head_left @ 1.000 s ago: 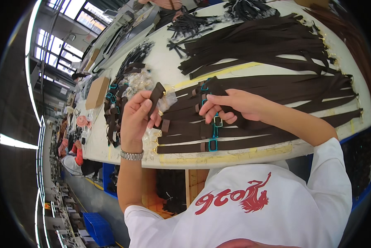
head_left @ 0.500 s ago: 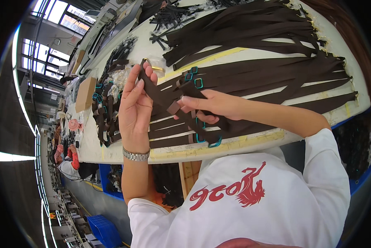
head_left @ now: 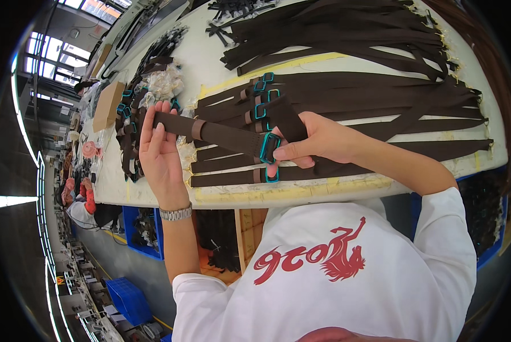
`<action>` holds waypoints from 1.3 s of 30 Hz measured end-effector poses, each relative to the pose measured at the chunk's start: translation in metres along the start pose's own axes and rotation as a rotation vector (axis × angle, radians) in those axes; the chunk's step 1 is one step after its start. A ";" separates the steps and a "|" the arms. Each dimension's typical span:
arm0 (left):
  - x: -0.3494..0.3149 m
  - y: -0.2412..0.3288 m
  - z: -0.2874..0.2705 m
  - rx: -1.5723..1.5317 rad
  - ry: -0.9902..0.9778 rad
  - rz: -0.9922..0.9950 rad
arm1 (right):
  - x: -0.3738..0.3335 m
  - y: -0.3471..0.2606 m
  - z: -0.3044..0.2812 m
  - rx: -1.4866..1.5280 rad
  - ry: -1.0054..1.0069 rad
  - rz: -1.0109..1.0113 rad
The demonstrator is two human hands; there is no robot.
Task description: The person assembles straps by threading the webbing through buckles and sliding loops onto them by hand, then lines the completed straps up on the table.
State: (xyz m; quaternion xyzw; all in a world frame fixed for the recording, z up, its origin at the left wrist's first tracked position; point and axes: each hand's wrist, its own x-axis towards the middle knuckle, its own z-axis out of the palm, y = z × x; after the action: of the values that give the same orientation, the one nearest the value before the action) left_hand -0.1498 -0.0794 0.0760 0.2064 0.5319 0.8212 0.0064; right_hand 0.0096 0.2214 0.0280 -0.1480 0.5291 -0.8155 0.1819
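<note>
I hold a dark brown strap point(head_left: 227, 134) stretched between both hands over the front of a white table point(head_left: 210, 62). My left hand point(head_left: 159, 155) grips the strap's left end, fingers upright. My right hand point(head_left: 318, 142) pinches the strap at a teal rectangular buckle point(head_left: 269, 148) threaded on it. A brown loop keeper point(head_left: 198, 130) sits on the strap near my left hand. Below lie several flat brown straps point(head_left: 381, 122) in rows, some with teal buckles point(head_left: 262, 85).
A heap of brown straps point(head_left: 346, 28) fills the table's back. At the left lie bundled straps with teal buckles point(head_left: 131, 122), clear plastic bags point(head_left: 164, 85) and a cardboard box point(head_left: 108, 105). Blue bins point(head_left: 144, 228) stand under the table.
I have pulled the strap out flat between my hands; my left hand moved left along it and my right hand slid the teal buckle to the strap's right part.
</note>
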 end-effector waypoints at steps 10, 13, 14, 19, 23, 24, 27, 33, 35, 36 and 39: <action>-0.067 0.010 0.015 1.081 -0.332 -0.018 | -0.009 -0.012 0.008 -0.142 0.124 0.135; -0.082 0.023 0.078 1.146 -0.724 0.372 | -0.017 -0.017 0.015 -0.189 0.145 0.184; -0.083 0.019 0.089 1.146 -0.821 0.409 | -0.018 -0.020 0.020 -0.225 0.158 0.206; -0.093 -0.007 0.094 1.145 -0.873 0.416 | -0.027 -0.024 0.025 -0.348 0.185 0.288; -0.095 -0.014 0.097 1.074 -0.864 0.354 | -0.036 -0.025 0.027 -0.439 0.191 0.314; -0.098 -0.015 0.095 1.072 -0.859 0.350 | -0.038 -0.026 0.028 -0.419 0.187 0.296; -0.099 -0.019 0.088 0.964 -0.705 0.135 | -0.049 -0.029 0.025 -0.137 0.244 0.222; -0.111 -0.017 0.077 0.672 -0.621 0.081 | -0.062 0.002 0.017 -0.018 0.291 0.095; -0.112 -0.017 0.079 0.683 -0.631 0.105 | -0.064 -0.007 0.020 0.076 0.060 0.231; -0.113 -0.014 0.082 0.664 -0.638 0.033 | -0.063 -0.006 0.025 0.101 0.043 0.263; -0.116 -0.019 0.080 0.634 -0.672 -0.023 | -0.060 0.000 0.043 0.168 0.090 0.316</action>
State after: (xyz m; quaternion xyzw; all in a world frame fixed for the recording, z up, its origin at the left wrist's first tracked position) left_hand -0.0202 -0.0280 0.0491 0.4471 0.7274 0.5055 0.1244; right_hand 0.0819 0.2143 0.0422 -0.0107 0.4834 -0.8238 0.2959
